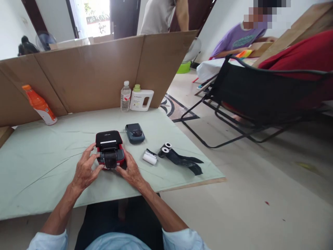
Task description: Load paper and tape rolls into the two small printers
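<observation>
A small black and red portable printer (109,137) sits on the cloth-covered table with its lid raised. A strip of black ribbon (110,159) hangs over its front edge. My left hand (85,168) grips the printer's left side, fingers along the side and thumb at the front corner. From the right, my right hand (132,171) holds the opposite side, its thumb near the front edge. Just behind and to the right lies a dark blue-grey handheld printer (135,133). Further right are a white paper roll (150,158) and black ribbon rolls (164,150) with a loose tail (186,161).
A cardboard screen (91,76) stands along the table's back. Before it are an orange bottle (40,105), a clear water bottle (126,96) and a white jug (142,100). A black folding chair (249,90) stands right; a person in purple (239,40) sits beyond it.
</observation>
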Tool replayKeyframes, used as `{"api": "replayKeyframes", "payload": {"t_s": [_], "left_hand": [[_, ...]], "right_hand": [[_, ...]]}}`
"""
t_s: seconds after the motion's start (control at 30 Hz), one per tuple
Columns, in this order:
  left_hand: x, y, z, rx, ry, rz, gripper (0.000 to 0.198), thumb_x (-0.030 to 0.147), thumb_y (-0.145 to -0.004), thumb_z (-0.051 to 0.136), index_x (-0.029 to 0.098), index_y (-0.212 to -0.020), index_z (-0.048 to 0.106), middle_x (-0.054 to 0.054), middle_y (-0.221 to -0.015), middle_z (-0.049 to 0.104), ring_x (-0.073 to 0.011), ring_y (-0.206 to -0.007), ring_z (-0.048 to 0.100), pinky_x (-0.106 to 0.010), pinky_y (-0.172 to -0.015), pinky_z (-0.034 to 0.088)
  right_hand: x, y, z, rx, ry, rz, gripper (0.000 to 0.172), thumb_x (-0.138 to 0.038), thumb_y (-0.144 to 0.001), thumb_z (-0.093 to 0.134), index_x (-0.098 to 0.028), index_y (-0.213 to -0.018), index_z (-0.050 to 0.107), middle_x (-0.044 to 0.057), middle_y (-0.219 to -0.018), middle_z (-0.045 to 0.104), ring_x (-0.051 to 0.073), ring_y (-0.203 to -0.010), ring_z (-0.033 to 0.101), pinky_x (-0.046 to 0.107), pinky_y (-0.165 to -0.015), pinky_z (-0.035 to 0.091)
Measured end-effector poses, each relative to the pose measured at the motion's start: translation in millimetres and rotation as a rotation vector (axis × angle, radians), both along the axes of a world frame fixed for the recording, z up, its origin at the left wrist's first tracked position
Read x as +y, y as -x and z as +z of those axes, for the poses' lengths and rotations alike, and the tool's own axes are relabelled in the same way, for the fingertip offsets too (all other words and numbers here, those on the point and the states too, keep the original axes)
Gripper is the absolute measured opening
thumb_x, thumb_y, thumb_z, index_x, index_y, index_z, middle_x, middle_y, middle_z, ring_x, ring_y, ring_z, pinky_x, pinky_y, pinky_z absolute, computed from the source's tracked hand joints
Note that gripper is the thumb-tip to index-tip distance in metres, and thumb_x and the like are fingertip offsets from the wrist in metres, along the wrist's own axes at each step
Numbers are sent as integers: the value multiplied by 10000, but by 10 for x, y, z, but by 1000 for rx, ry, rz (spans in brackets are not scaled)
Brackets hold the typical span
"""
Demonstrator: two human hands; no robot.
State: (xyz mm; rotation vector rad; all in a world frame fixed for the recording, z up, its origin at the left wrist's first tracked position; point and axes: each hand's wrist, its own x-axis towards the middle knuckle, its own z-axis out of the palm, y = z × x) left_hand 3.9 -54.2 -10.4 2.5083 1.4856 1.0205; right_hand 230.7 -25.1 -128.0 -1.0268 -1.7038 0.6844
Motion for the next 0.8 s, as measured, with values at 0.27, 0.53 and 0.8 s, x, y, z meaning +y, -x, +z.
{"api": "replayKeyframes", "payload": {"t_s": [0.27,0.53,0.8], "left_hand": [[309,157,285,-20,144,-86,376,217,-963,554,232,-1329,637,-136,-1608,484,-305,-1460,518,-549,-1206,466],[793,186,258,34,300,-156,524,215,-903,586,233,-1427,607,-137,-1577,523,-315,-1468,496,-562,-1187,468],[987,223,56,-214,418,-197,501,387,-866,717,256,-1348,676,-126,-1453,612,-315,-1327,606,-462,-1005,577]], "right_hand": [[-5,12,51,17,12,-11,835,-505,-914,734,-245,-1619,368,178,-1556,531,366,-1443,510,587,-1188,440],[7,32,28,30,-14,-30,859,-493,-905,743,-232,-1625,355,186,-1562,521,361,-1443,512,579,-1190,445],[13,14,97,-72,-198,-117,881,-348,-904,750,-230,-1650,298,198,-1592,465,352,-1478,475,565,-1194,457]]}}
